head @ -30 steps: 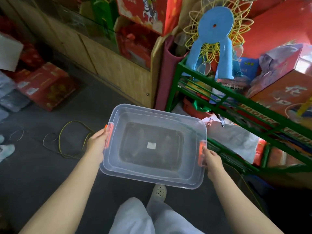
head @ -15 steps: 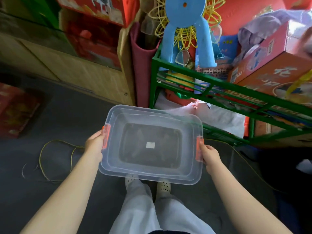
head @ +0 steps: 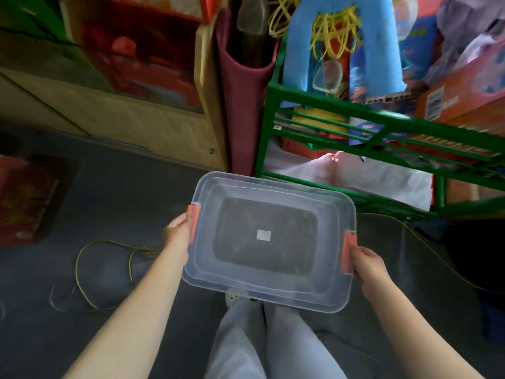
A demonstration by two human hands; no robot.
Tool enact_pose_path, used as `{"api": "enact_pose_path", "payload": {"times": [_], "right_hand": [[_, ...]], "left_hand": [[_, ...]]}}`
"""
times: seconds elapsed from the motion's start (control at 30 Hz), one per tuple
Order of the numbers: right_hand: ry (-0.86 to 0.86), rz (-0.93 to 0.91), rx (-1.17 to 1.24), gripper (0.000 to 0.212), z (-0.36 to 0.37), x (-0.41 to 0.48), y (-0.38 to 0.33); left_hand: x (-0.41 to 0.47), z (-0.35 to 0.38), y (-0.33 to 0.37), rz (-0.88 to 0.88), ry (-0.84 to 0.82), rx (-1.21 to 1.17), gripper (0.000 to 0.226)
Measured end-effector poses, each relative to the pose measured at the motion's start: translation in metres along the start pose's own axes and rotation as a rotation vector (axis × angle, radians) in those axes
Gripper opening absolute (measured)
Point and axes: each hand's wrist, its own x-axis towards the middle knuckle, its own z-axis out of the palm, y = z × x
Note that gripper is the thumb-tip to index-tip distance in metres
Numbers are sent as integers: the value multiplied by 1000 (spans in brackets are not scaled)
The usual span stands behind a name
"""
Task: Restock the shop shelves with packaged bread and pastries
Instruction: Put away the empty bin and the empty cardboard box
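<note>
The left hand and the right hand each gripped one short end of a clear plastic storage bin, thumbs against its orange latches and fingers closed under the rim, mostly hidden. The bin hung level above the dark floor, in front of the person's legs, just near of a green metal rack on the far right. The bin was empty, and no packaged bread or pastries showed anywhere in view. Judging by that, the restock looked either barely begun or between loads: stock had yet to be fetched and shelved. The rack carried a blue plastic stool and cartons, not bakery goods.

A small white sticker on the bin's base looked blank. An orange carton bore a white label, too blurred to read. Pale letters along the rack's lower rail were smeared beyond reading
</note>
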Motion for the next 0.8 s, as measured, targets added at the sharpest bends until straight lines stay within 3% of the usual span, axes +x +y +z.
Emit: {"api": "enact_pose_path", "payload": {"times": [0.27,0.37,0.47,0.63,0.8], "right_hand": [[-16,21,-31,32,61,137,48],[-7,41,-46,27,81,187,75],[1,27,-52,24,91,221,97],[-43,42,38,14,104,270,122],[-93,59,71,18,125,323,155]], "left_hand": [[124,55,-77,-9,53,-6,40],[161,80,-114,-1,99,-39,21],[190,101,-145,-15,112,-37,29],[235,126,-178,-42,-1,-1,31],[281,145,-204,-14,-59,79,19]]}}
